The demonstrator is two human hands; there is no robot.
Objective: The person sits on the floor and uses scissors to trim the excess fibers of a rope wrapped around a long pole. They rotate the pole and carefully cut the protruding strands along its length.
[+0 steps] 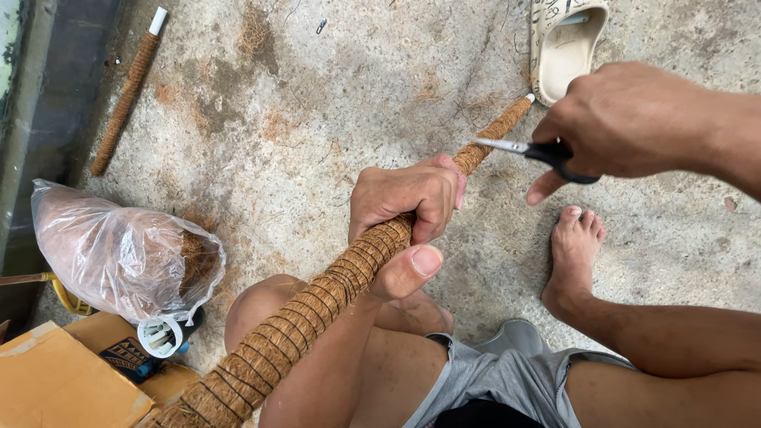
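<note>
Head view: the coir-wrapped pole point(349, 273), slanted over the knee above the concrete floor point(317, 119), is gripped by the left hand point(404, 210), fingers clenched. Scissors point(539, 150) are grasped by the right hand point(626, 119), blades nearly shut.

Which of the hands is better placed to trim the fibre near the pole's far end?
Right, probably: the right hand holds the scissors, blades beside the coir-wrapped pole. The left hand grips the pole.
</note>
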